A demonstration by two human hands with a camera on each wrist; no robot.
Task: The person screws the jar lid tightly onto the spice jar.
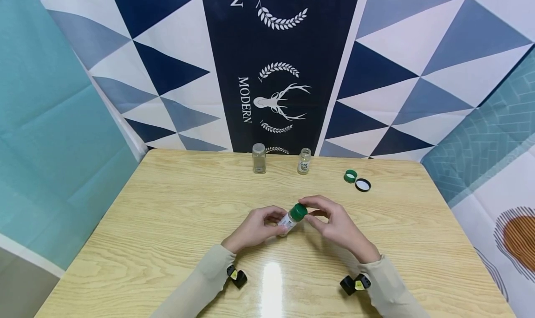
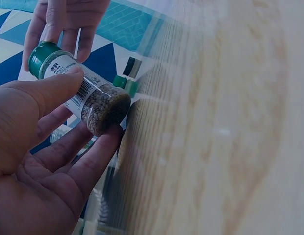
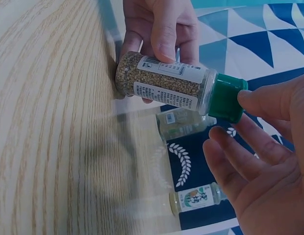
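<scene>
A clear spice jar [image 3: 169, 93] with a white label and small brown seeds inside leans to the right over the table. My left hand [image 1: 256, 226] grips its body, thumb on the label and fingers around the lower part. The green cap [image 1: 298, 211] sits on the jar's upper end. My right hand [image 1: 336, 223] pinches this cap, with the thumb [image 3: 265, 102] on its near side and the index finger across from it. In the left wrist view, the cap and label show between both hands.
At the table's back stand a square glass jar [image 1: 259, 159] and a small open jar [image 1: 304, 162] with a label. Right of them lie a green cap [image 1: 350, 176] and a black-rimmed lid [image 1: 362, 184]. A patterned cloth [image 1: 167, 67] hangs behind the wooden table [image 1: 175, 202].
</scene>
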